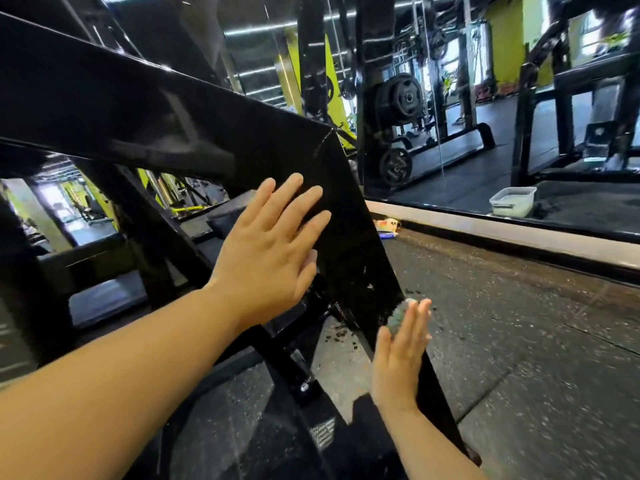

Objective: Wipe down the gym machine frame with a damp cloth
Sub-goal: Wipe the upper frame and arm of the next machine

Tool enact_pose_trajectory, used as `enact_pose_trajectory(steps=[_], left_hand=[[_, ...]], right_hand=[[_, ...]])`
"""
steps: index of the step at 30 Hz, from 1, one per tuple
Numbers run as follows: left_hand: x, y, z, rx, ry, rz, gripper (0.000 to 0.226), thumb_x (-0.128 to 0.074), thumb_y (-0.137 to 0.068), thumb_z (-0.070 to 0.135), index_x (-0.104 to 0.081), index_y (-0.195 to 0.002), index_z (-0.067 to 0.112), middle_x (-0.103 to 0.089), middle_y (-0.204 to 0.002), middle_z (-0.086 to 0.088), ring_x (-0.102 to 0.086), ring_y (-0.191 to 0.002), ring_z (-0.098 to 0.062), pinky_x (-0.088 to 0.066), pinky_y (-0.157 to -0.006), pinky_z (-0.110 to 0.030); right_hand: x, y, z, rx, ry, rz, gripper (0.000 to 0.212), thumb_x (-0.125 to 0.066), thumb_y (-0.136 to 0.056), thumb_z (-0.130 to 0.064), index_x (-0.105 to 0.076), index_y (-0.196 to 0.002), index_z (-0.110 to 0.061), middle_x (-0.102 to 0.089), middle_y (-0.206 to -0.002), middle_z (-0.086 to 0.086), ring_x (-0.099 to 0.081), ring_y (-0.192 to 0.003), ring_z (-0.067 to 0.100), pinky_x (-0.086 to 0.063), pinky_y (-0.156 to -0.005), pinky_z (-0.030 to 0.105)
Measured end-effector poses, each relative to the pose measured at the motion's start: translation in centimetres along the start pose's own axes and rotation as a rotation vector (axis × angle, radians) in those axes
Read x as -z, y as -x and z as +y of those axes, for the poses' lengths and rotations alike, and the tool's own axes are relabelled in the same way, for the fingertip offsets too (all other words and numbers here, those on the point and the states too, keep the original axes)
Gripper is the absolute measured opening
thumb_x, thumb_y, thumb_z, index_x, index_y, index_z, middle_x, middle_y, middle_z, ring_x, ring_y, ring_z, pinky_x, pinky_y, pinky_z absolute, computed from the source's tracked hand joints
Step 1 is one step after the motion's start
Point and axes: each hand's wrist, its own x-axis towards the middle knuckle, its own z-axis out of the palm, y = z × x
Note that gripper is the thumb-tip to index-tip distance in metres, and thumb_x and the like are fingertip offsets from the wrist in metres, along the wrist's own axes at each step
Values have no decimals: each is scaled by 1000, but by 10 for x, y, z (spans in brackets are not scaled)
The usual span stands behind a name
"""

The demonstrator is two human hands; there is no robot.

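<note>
The gym machine frame (349, 216) is a glossy black steel beam that bends at a corner and slopes down to the floor. My left hand (270, 244) lies flat on the sloping beam just below the corner, fingers straight and spread. Lower down the same beam, my right hand (401, 355) presses a small grey-green cloth (398, 315) against the frame with straight fingers. Most of the cloth is hidden under the palm and fingers.
A wall mirror (485, 98) stands behind the frame and reflects weight plates and racks. A white plastic tub (512, 201) shows in the mirror. A small colourful packet (388, 227) lies by the mirror's base. The speckled rubber floor (519, 341) spreads to the right, with dark crumbs near the beam.
</note>
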Motion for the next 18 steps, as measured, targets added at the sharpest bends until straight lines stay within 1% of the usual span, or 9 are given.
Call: enact_pose_trajectory(steps=[2, 4, 6, 8, 10, 12, 13, 15, 18], left_hand=[[0, 1, 2, 6, -29, -39, 55, -36, -87, 35, -53, -131, 7, -44, -142, -19, -22, -137, -35, -9, -114, -49], [1, 1, 3, 9, -58, -66, 57, -34, -87, 37, -51, -133, 7, -41, -143, -19, -20, -138, -35, -6, -115, -48], [1, 2, 4, 3, -47, -67, 57, -32, -88, 37, -52, -132, 7, -43, -143, -18, -23, -138, -35, -8, -115, -47], [1, 2, 5, 7, -16, -64, 54, -31, -90, 37, -56, -129, 8, -47, -140, -16, -32, -136, -35, -13, -113, -46], [6, 1, 4, 14, -5, -55, 55, -28, -91, 38, -55, -130, 10, -48, -140, -13, -36, -136, -32, -13, -113, -44], [12, 1, 3, -1, -18, -83, 57, -26, -93, 41, -39, -141, 13, -31, -151, -11, -19, -143, -30, 2, -115, -41], [11, 3, 1, -20, -3, -107, 59, -24, -96, 43, -24, -148, 14, -14, -157, -10, -2, -146, -28, 13, -114, -40], [8, 5, 2, -49, -2, -201, 63, -20, -97, 45, 2, -150, 17, 14, -157, -8, 22, -142, -26, 26, -108, -39], [10, 1, -12, -115, -4, -149, 64, -19, -98, 43, 8, -149, 16, 21, -155, -8, 27, -140, -27, 26, -106, -40]], right_hand=[[6, -1, 4, -429, -91, -27, 65, -12, -88, -57, 12, -145, -35, 17, -159, -1, 11, -148, 21, 3, -120, 46], [7, -17, -31, -567, -119, -14, 66, -14, -97, -51, 4, -153, -21, 15, -160, 5, 11, -147, 24, 4, -118, 45], [-1, -35, -88, -396, -134, 49, 63, -16, -100, -49, 8, -153, -23, 18, -159, 1, 15, -146, 20, 4, -118, 42], [-11, -41, -134, -58, -66, 93, 62, -12, -97, -52, 13, -149, -29, 22, -156, -5, 18, -145, 14, 10, -117, 37], [-17, -41, -136, 233, 7, 112, 59, -11, -99, -51, 9, -150, -31, 15, -157, -6, 12, -147, 16, 13, -117, 34], [-16, -30, -96, 355, 30, 91, 56, -14, -101, -49, 2, -152, -32, 10, -159, -9, 7, -148, 15, 10, -119, 34], [-13, -19, -73, 293, 1, 82, 55, -15, -101, -50, 2, -151, -35, 12, -159, -11, 9, -148, 11, 7, -120, 37], [-5, -3, -40, -4, -45, 77, 53, -18, -102, -46, 4, -148, -32, 15, -157, -11, 12, -147, 9, 2, -120, 39], [-14, -27, -83, -472, -148, 218, 58, -17, -103, -39, -6, -153, -12, 6, -161, 7, 1, -148, 25, -2, -117, 43]])
